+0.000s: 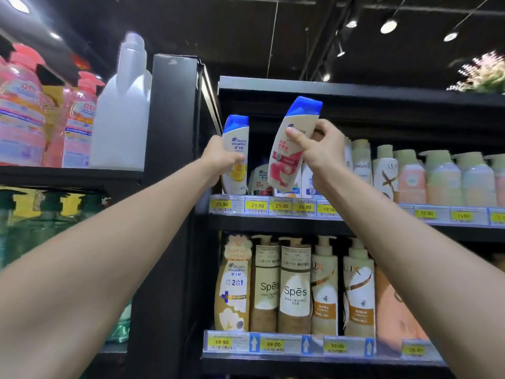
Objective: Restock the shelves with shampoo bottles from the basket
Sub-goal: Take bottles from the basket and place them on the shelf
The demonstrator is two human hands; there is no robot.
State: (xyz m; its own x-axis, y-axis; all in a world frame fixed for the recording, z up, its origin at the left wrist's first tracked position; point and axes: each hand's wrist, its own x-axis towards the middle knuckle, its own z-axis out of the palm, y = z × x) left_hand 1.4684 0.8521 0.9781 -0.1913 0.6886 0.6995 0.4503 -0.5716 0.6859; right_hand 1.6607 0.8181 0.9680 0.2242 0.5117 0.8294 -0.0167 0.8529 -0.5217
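Shelving step under way: left hand [218, 157] gripped the yellow-label bottle [236, 149] upright at the upper shelf's [273, 216] left end, right hand [319, 149] clasped the red-label bottle [287, 160] tilted just right of it, which by my judgement next needed righting and setting down alongside

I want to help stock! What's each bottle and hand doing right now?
Left hand: grips the yellow-label bottle.
Yellow-label bottle: upright, at the shelf's left end, cap shut.
Right hand: holds the red-label bottle.
Red-label bottle: tilted, in the air before the shelf, cap shut.
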